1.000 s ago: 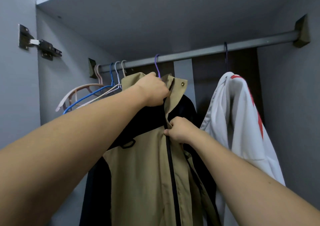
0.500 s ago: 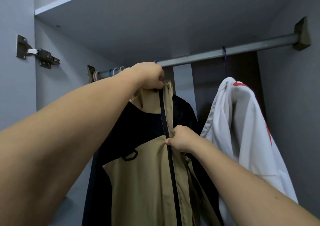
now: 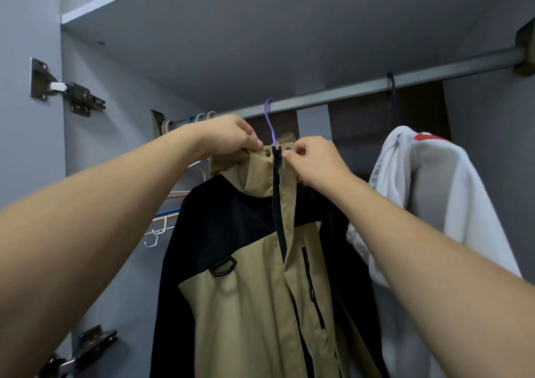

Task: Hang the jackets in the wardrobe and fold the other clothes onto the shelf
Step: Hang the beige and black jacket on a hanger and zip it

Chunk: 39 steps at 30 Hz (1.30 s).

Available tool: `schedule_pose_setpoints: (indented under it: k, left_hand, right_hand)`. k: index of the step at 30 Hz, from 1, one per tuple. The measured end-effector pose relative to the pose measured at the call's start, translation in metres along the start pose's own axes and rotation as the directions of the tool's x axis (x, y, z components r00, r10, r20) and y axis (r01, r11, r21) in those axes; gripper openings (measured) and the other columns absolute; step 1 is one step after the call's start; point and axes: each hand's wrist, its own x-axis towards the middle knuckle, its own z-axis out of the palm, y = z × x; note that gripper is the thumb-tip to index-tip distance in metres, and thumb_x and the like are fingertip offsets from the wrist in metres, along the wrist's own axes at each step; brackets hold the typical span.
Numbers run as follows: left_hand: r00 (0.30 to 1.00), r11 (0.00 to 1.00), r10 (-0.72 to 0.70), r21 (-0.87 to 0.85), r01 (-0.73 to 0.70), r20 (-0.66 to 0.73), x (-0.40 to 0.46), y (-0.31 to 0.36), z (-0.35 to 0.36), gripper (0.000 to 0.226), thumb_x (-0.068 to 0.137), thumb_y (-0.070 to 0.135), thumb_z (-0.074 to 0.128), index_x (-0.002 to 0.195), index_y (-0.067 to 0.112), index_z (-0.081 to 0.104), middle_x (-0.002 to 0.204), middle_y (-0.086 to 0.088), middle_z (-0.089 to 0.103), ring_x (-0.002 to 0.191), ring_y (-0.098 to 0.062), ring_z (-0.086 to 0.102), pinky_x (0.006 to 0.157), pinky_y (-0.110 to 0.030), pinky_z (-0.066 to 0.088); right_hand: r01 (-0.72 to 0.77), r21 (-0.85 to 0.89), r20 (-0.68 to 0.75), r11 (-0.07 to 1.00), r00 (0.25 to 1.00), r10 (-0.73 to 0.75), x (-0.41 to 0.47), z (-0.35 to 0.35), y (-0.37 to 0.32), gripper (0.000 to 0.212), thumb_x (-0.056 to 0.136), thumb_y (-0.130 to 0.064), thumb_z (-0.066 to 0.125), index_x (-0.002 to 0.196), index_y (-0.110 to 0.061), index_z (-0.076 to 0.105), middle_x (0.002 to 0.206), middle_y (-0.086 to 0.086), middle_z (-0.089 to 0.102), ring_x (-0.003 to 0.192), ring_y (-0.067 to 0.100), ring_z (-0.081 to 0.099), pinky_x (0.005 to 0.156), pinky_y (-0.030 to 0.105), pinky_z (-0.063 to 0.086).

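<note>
1. The left hand (image 3: pixel 231 136) pinches the tan collar (image 3: pixel 254 166) of the tan-and-black jacket (image 3: pixel 254 276) just left of the purple hanger hook (image 3: pixel 269 123). The right hand (image 3: pixel 314 162) pinches the collar edge just right of that hook, beside the zip top.
2. The jacket hangs from the purple hanger hook, which is looped over the wardrobe rail (image 3: pixel 362 91). Its front looks zipped up to the collar.
3. Risk: both hands grip close to the hook, so an upward tug on the collar could, in my judgement, lift the hook off the rail and drop the jacket.
4. Risk: a sideways pull could slide the shoulders off the hanger. The hanger's arms are hidden under the cloth, so I cannot tell how well it sits.
5. Left of the hook, empty hangers (image 3: pixel 170 215) crowd the rail end. A sleeve swinging that way might snag one.
6. Right of the hook hangs a white jacket (image 3: pixel 428 192) on a dark hook (image 3: pixel 391 88), near the tan jacket's sleeve. Pushing the tan jacket right could bunch the two.
7. Folding for the shelf appears yet to come; no loose clothes are in view.
</note>
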Motion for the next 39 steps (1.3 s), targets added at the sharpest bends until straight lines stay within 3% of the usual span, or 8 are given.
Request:
schedule_pose_setpoints:
  k: [4, 7, 11, 15, 19, 22, 33, 39]
  left_hand:
    - [0.998, 0.999, 0.025, 0.036, -0.027, 0.054, -0.002, 0.003, 0.001, 0.008, 0.085, 0.034, 0.075, 0.082, 0.027, 0.077, 0.079, 0.013, 0.074, 0.085, -0.009, 0.068, 0.079, -0.027, 0.055]
    - [0.999, 0.999, 0.042, 0.02, -0.042, 0.012, 0.0, 0.006, 0.006, 0.011, 0.087, 0.031, 0.072, 0.078, 0.028, 0.077, 0.08, 0.012, 0.074, 0.088, -0.011, 0.068, 0.082, -0.029, 0.055]
    - [0.999, 0.999, 0.036, 0.027, -0.035, -0.026, 0.002, 0.012, 0.013, 0.012, 0.087, 0.033, 0.07, 0.081, 0.025, 0.076, 0.087, 0.008, 0.073, 0.09, -0.013, 0.067, 0.085, -0.031, 0.054]
    - [1.0, 1.0, 0.006, 0.026, -0.005, -0.011, 0.001, 0.017, 0.012, 0.01, 0.087, 0.034, 0.071, 0.083, 0.026, 0.076, 0.091, 0.008, 0.073, 0.095, -0.014, 0.066, 0.09, -0.033, 0.053]
    - [0.999, 0.999, -0.045, -0.028, 0.044, -0.019, 0.0, 0.018, 0.013, 0.006, 0.085, 0.028, 0.074, 0.082, 0.024, 0.076, 0.096, 0.001, 0.074, 0.095, -0.018, 0.068, 0.09, -0.032, 0.054]
    - [0.997, 0.993, -0.073, -0.093, 0.071, -0.009, 0.0, 0.017, 0.015, 0.007, 0.085, 0.023, 0.075, 0.079, 0.02, 0.075, 0.093, -0.004, 0.074, 0.095, -0.024, 0.069, 0.09, -0.037, 0.056]
    - [0.992, 0.973, -0.123, -0.197, 0.123, 0.013, 0.005, 0.009, 0.02, 0.024, 0.09, 0.031, 0.066, 0.088, 0.009, 0.074, 0.087, -0.01, 0.076, 0.09, -0.029, 0.073, 0.089, -0.047, 0.057]
    - [0.994, 0.995, -0.104, -0.005, 0.104, -0.018, 0.004, 0.013, 0.018, 0.037, 0.075, 0.047, 0.079, 0.086, 0.012, 0.073, 0.089, -0.004, 0.072, 0.083, -0.022, 0.069, 0.08, -0.037, 0.057]
  right_hand:
    - [-0.155, 0.208, 0.012, 0.966, 0.988, 0.156, 0.001, 0.005, 0.008, 0.031, 0.096, -0.024, 0.057, 0.074, -0.003, 0.058, 0.069, 0.014, 0.06, 0.056, 0.026, 0.062, 0.061, 0.037, 0.059]
    - [-0.31, 0.512, 0.074, 0.801, 0.945, 0.318, -0.004, 0.006, 0.02, 0.027, 0.098, -0.023, 0.056, 0.083, -0.003, 0.062, 0.069, 0.015, 0.058, 0.052, 0.019, 0.053, 0.06, 0.033, 0.052]
    - [-0.162, 0.591, -0.026, 0.79, 0.975, 0.219, -0.011, 0.013, 0.018, 0.027, 0.095, -0.023, 0.062, 0.084, 0.001, 0.064, 0.064, 0.012, 0.054, 0.05, 0.014, 0.051, 0.051, 0.026, 0.049]
    - [-0.065, 0.498, -0.075, 0.865, 0.99, 0.117, -0.011, 0.023, 0.008, 0.03, 0.09, -0.027, 0.068, 0.081, 0.001, 0.065, 0.064, 0.008, 0.06, 0.056, 0.017, 0.056, 0.055, 0.03, 0.051]
    - [0.034, 0.187, -0.158, 0.982, 0.987, -0.004, -0.008, 0.028, 0.008, 0.022, 0.087, -0.029, 0.07, 0.072, -0.02, 0.057, 0.06, -0.009, 0.054, 0.053, 0.005, 0.049, 0.048, 0.016, 0.038]
    - [0.102, 0.044, -0.19, 0.994, 0.977, -0.092, -0.011, 0.033, 0.008, 0.017, 0.089, -0.027, 0.064, 0.075, -0.022, 0.055, 0.069, -0.009, 0.056, 0.064, 0.006, 0.053, 0.055, 0.022, 0.04]
    - [0.267, -0.044, -0.115, 0.963, 0.956, -0.27, -0.021, 0.043, 0.013, 0.029, 0.095, -0.021, 0.049, 0.119, -0.012, 0.064, 0.104, -0.002, 0.06, 0.093, 0.012, 0.054, 0.081, 0.026, 0.045]
    - [0.259, 0.009, 0.014, 0.966, 0.966, -0.259, -0.032, 0.049, 0.02, 0.046, 0.094, -0.015, 0.042, 0.138, -0.01, 0.053, 0.126, 0.0, 0.053, 0.116, 0.015, 0.049, 0.099, 0.025, 0.039]
